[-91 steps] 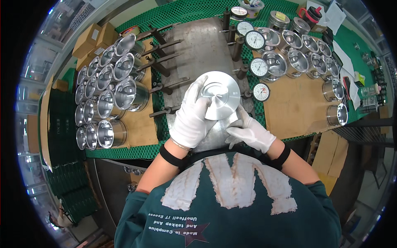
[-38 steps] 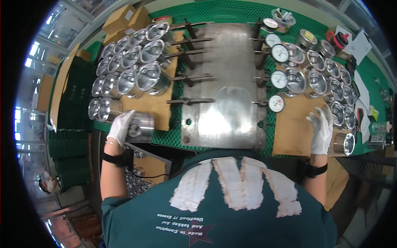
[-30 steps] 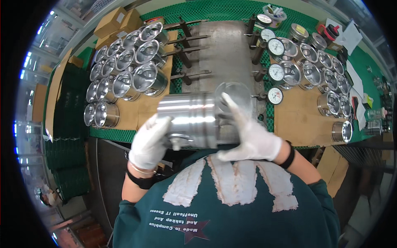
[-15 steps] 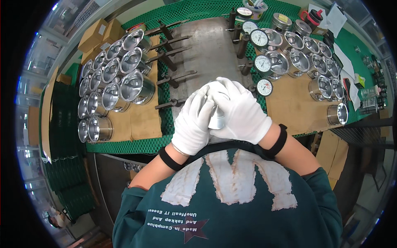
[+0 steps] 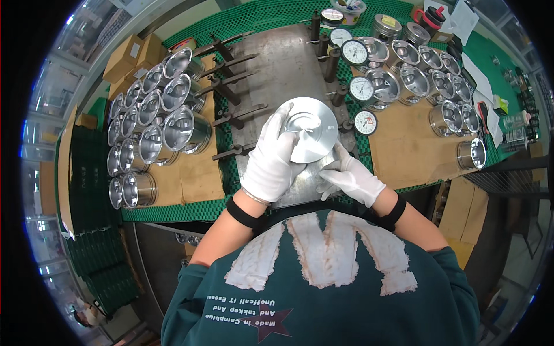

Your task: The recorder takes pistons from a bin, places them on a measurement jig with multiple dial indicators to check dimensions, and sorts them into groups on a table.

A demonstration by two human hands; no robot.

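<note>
We see brown cardboard boxes [image 5: 134, 53] at the bench's far left corner; white paper sheets [image 5: 463, 17] lie far right; a small yellow-labelled tin [image 5: 385, 24] stands nearby.

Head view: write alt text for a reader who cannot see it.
Two white-gloved hands hold a shiny metal piston over a steel plate: the left hand wraps its side, the right hand supports it from below. Rows of pistons lie left, with dial gauges and more pistons right.

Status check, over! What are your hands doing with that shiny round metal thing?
Left hand and right hand both gripping the piston, flat crown up. Held over the steel plate. Nothing in the way.
</note>
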